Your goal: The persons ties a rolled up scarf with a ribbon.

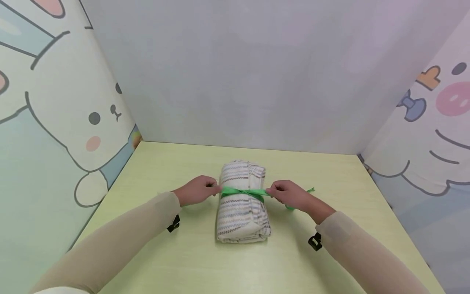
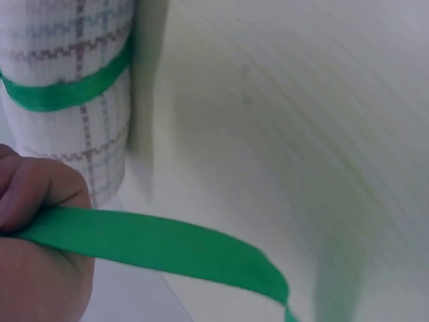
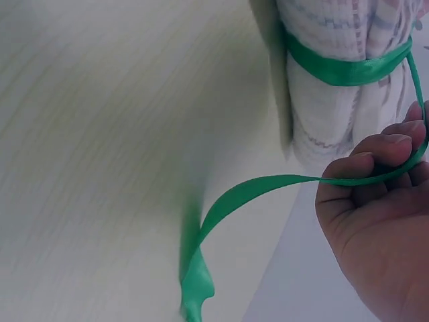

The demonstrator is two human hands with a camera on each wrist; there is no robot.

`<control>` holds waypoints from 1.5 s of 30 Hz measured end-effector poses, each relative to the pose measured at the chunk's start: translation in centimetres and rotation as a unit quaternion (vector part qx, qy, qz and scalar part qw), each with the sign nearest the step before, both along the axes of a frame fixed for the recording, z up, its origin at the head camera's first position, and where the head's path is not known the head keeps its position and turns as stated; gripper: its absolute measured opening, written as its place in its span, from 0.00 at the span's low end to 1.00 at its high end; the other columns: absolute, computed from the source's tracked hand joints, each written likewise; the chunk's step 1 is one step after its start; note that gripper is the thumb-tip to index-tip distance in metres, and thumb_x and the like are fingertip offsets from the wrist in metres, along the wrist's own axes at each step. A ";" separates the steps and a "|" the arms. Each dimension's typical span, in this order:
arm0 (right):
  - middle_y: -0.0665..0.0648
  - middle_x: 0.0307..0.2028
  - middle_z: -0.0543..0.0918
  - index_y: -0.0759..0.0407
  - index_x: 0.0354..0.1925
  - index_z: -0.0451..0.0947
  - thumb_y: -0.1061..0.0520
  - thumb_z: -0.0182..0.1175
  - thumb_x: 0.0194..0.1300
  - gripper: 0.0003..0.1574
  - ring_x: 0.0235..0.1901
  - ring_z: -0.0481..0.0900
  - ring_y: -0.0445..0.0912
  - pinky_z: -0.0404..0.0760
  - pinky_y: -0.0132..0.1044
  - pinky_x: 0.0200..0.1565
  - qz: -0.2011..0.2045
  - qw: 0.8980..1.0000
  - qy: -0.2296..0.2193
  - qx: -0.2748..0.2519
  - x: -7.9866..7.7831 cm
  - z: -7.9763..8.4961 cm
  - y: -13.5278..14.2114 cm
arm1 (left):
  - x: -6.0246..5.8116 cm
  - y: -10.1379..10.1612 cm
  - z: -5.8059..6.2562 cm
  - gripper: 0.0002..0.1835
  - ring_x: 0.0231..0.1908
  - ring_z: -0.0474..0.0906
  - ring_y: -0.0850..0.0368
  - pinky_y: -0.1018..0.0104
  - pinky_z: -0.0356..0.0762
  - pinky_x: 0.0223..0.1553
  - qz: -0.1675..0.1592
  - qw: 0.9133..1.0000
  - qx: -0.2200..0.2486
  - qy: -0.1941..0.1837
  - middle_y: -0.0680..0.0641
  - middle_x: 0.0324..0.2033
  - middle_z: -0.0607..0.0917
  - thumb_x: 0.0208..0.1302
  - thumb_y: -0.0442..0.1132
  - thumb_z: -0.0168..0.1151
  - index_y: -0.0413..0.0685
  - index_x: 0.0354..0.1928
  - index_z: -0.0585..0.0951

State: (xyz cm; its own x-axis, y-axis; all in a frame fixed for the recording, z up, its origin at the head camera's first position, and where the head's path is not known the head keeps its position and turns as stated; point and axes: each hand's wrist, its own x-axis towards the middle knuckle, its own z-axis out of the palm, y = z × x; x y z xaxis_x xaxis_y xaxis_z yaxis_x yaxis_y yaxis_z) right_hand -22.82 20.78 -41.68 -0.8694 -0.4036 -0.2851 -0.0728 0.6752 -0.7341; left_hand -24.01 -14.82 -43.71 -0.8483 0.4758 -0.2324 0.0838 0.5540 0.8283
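Note:
A folded, striped cloth bundle (image 1: 235,218) lies on the table with a green ribbon (image 1: 231,191) round its middle. On top of the bundle the ribbon's two ends cross. My left hand (image 1: 198,190) pinches one end at the bundle's left side; in the left wrist view the loose green tail (image 2: 167,243) trails out past that hand. At the right side my right hand (image 1: 291,193) grips the other end with curled fingers. In the right wrist view this ribbon (image 3: 248,194) runs across the fingers and its tail hangs down beyond them. The bundle's underside is hidden.
The pale yellow-green table (image 1: 176,253) reaches back to a plain light wall (image 1: 235,73). Side panels with a cartoon rabbit (image 1: 73,102) and a cartoon pig (image 1: 422,134) stand left and right. Dark wrist mounts (image 1: 174,223) sit under the sleeves.

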 end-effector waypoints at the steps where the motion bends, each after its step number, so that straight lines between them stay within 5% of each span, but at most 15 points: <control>1: 0.50 0.19 0.67 0.67 0.39 0.77 0.39 0.58 0.76 0.30 0.20 0.63 0.46 0.70 0.42 0.29 -0.003 1.000 -0.001 0.000 0.1 -0.2 0.3 | 0.0 -0.4 -0.1 0.23 0.24 0.64 0.55 0.61 0.65 0.30 0.004 1.000 -0.004 0.003 0.48 0.25 0.74 0.77 0.55 0.58 0.41 0.34 0.80; 15: 0.52 0.21 0.70 0.66 0.39 0.77 0.43 0.60 0.77 0.25 0.23 0.66 0.46 0.69 0.39 0.28 -0.042 0.999 0.003 0.005 0.6 -1.7 3.6 | 0.4 -4.0 -1.7 0.26 0.22 0.62 0.56 0.63 0.62 0.28 0.036 0.999 -0.017 0.016 0.52 0.22 0.71 0.75 0.56 0.61 0.37 0.34 0.78; 28: 0.52 0.25 0.68 0.65 0.38 0.75 0.43 0.61 0.76 0.24 0.28 0.65 0.48 0.66 0.39 0.31 -0.076 0.997 0.019 0.020 1.1 -1.6 6.2 | 0.1 -6.7 -3.2 0.23 0.23 0.64 0.56 0.62 0.63 0.30 0.043 0.996 -0.065 0.039 0.52 0.22 0.70 0.73 0.58 0.62 0.50 0.26 0.75; 45: 0.55 0.30 0.73 0.62 0.43 0.78 0.53 0.59 0.77 0.12 0.31 0.69 0.49 0.70 0.40 0.32 -0.091 0.995 0.008 0.042 1.3 -1.3 9.8 | 0.5 -10.1 -2.9 0.24 0.25 0.64 0.55 0.61 0.64 0.30 0.068 0.992 -0.098 0.044 0.52 0.23 0.69 0.74 0.59 0.61 0.49 0.26 0.73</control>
